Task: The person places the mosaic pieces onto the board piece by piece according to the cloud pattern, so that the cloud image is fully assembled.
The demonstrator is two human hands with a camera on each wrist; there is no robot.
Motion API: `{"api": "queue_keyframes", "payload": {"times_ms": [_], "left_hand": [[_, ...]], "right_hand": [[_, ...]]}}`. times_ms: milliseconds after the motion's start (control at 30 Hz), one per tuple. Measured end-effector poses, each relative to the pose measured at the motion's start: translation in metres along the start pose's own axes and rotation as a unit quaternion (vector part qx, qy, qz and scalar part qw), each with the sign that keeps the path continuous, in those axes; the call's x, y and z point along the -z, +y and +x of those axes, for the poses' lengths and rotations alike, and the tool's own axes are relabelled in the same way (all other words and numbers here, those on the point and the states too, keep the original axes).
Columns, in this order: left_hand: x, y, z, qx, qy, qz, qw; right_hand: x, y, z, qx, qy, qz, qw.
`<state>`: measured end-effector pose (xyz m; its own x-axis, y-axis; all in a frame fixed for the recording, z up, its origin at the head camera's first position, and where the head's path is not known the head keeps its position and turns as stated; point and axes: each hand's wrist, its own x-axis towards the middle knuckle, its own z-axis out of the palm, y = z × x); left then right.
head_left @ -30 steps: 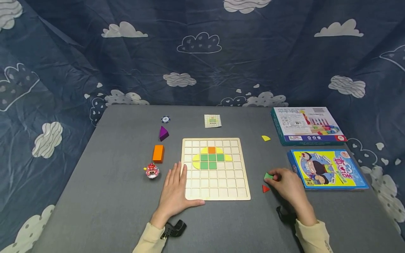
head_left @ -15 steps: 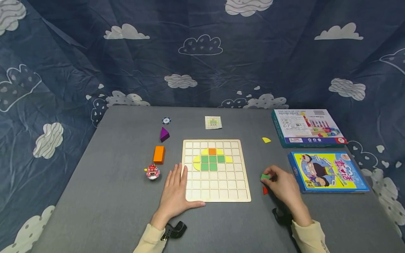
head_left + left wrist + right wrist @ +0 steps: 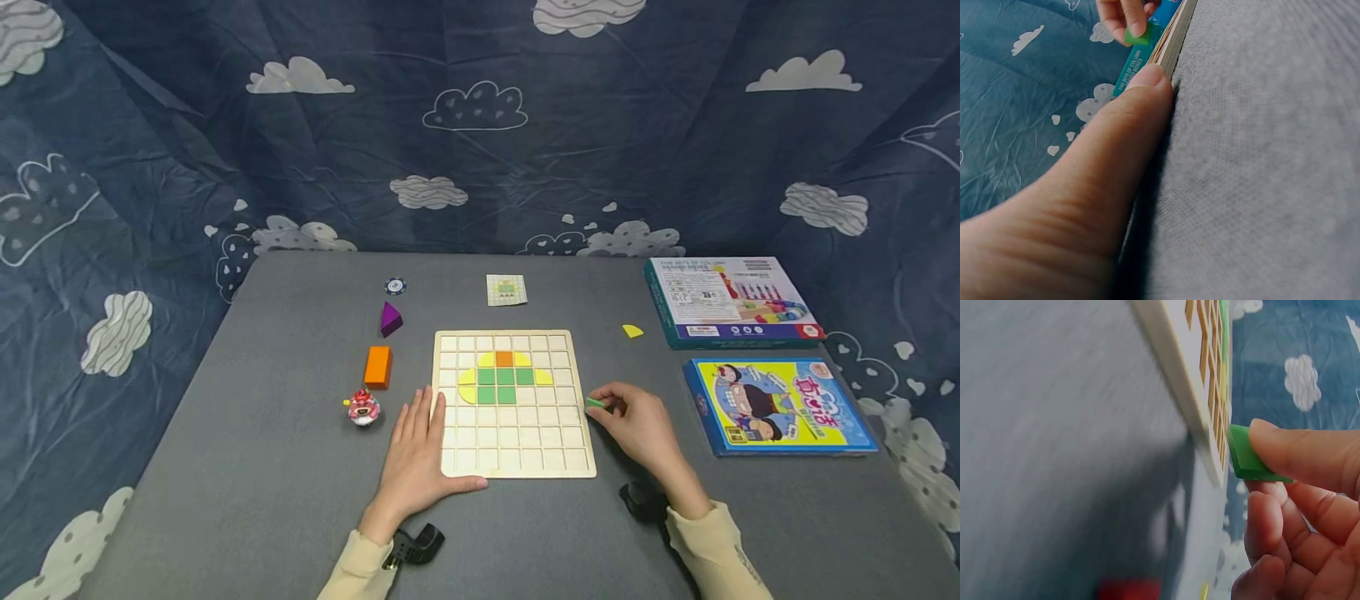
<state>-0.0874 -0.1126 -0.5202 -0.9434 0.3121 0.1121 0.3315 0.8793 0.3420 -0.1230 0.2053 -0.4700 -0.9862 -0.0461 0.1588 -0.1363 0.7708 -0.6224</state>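
Cloud-print blue cloth backs my grey counter (image 3: 262, 467). My right hand (image 3: 637, 427) pinches a green square tile (image 3: 594, 403) at the right edge of the wooden grid board (image 3: 570, 454). My left hand (image 3: 415, 450) lies flat, fingers straight, on the board's lower left corner.

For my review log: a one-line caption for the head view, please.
Right hand pinches a green tile at the wooden grid board's right edge; left hand rests on its left edge.
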Motion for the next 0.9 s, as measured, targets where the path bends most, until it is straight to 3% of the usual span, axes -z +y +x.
{"api": "queue_keyframes", "payload": {"times_ms": [500,733,900], "left_hand": [[-0.001,-0.001,-0.001,-0.001,0.013,0.001,0.9999],[-0.001,-0.001,0.000,0.000,0.007,-0.003,1.0000],[-0.001,-0.001,0.001,-0.001,0.011,0.001,0.9999]], "right_hand": [[-0.029,-0.031,0.021,0.025,-0.058,0.046,0.997],[-0.028,-0.036,0.020,0.013,-0.075,0.035,0.996],[-0.022,-0.043,0.025,0.035,-0.078,0.034,0.996]]}}
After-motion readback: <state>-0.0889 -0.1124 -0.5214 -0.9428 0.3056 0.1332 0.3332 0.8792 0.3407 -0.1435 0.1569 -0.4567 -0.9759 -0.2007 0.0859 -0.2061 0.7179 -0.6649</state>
